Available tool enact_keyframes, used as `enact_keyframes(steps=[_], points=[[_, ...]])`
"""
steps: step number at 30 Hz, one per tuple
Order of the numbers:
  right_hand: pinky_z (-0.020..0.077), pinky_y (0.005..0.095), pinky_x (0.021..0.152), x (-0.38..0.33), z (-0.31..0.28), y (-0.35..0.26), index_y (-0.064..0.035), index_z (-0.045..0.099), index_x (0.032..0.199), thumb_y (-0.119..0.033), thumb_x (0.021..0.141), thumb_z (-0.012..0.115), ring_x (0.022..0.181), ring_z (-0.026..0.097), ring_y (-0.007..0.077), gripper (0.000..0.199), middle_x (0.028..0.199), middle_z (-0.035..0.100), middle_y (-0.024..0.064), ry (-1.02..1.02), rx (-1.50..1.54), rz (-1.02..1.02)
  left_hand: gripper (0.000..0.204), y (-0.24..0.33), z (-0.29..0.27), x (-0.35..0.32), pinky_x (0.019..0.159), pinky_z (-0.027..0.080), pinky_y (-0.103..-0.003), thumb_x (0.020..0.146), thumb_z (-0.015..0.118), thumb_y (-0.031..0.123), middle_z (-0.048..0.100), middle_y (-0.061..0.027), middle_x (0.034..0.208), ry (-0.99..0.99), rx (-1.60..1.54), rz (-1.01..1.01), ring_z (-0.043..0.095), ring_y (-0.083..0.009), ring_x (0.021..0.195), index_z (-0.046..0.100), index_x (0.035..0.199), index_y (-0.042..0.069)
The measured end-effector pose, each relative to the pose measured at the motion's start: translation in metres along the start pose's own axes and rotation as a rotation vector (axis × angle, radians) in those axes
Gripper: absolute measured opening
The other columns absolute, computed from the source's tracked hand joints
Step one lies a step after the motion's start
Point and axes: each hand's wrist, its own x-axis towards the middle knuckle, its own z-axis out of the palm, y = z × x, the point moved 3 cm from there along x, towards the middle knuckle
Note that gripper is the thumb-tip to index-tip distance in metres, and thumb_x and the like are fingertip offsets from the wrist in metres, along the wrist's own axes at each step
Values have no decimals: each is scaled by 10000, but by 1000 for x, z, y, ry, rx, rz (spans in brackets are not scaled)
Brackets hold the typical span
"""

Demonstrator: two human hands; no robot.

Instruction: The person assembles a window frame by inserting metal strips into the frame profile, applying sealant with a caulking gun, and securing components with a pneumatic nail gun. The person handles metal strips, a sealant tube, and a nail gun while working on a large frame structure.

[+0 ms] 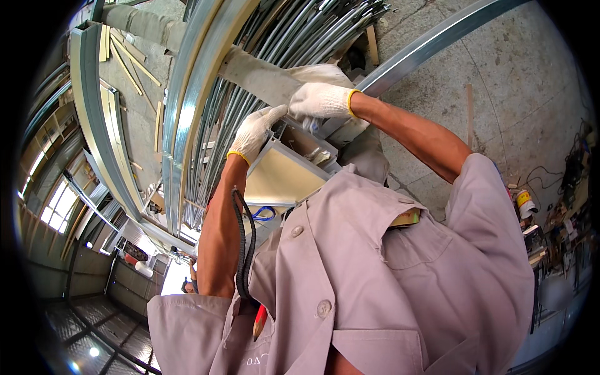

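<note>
Both of my hands wear white knit gloves with yellow cuffs. My left hand (253,132) is closed, its thumb and forefinger stretched toward the right hand at the corner of an open metal box (303,139). My right hand (322,101) is curled shut just above the same box, its fingertips almost meeting the left's. What lies between the fingers is hidden. Inside the box are whitish scraps (320,156). Beside the box, close to my body, lies a pale yellow panel (284,172) with a grey edge. A grey cloth-wrapped bar (259,78) passes just beyond my hands.
Long metal channels (187,115) stretch along my left, with a bundle of thin metal tubes (300,34) beyond. Another metal beam (431,50) runs off to the far right. A blue-handled item (265,214) lies by my left forearm. Wood strips (134,62) are on the concrete floor.
</note>
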Motion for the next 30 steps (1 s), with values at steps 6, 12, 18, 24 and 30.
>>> enact_keyframes(steps=[6, 12, 18, 24, 30], points=[[531, 274, 626, 23, 23, 15, -70, 608, 1005, -214, 1081, 488, 698, 604, 122, 202, 839, 629, 29, 724, 880, -227, 466, -9, -1, 8, 956, 453, -272, 983, 634, 382, 724, -64, 1110, -38, -32, -106, 637, -134, 997, 701, 1208, -19], [539, 271, 651, 31, 60, 24, -54, 632, 1082, -217, 1080, 515, 707, 613, 103, 201, 837, 644, 27, 802, 784, -354, 487, -8, 1, 2, 1001, 433, -268, 987, 625, 385, 711, -80, 1201, -61, -108, -76, 626, -141, 1082, 684, 1255, -18], [540, 282, 690, 36, 14, -2, -87, 614, 1145, -255, 1090, 497, 760, 618, 104, 212, 914, 651, 21, 981, 412, -355, 456, -2, -1, -1, 1001, 441, -270, 994, 617, 348, 704, -70, 1205, 2, 19, -37, 623, -140, 1098, 670, 1263, -16], [536, 282, 772, 42, 44, -9, -109, 594, 1193, -285, 1106, 449, 878, 628, 111, 245, 1012, 659, 26, 800, 367, -287, 450, -3, 1, 1, 863, 487, -259, 976, 640, 361, 726, -30, 1020, -26, -73, -97, 632, -112, 891, 691, 1209, -20], [549, 371, 735, 40, 44, -11, -134, 609, 1146, -231, 1043, 567, 812, 677, 251, 148, 933, 661, 123, 1054, -133, -346, 432, -3, -4, 3, 817, 482, -266, 979, 604, 364, 714, -30, 987, -69, -64, -59, 614, -117, 845, 714, 1153, -16]])
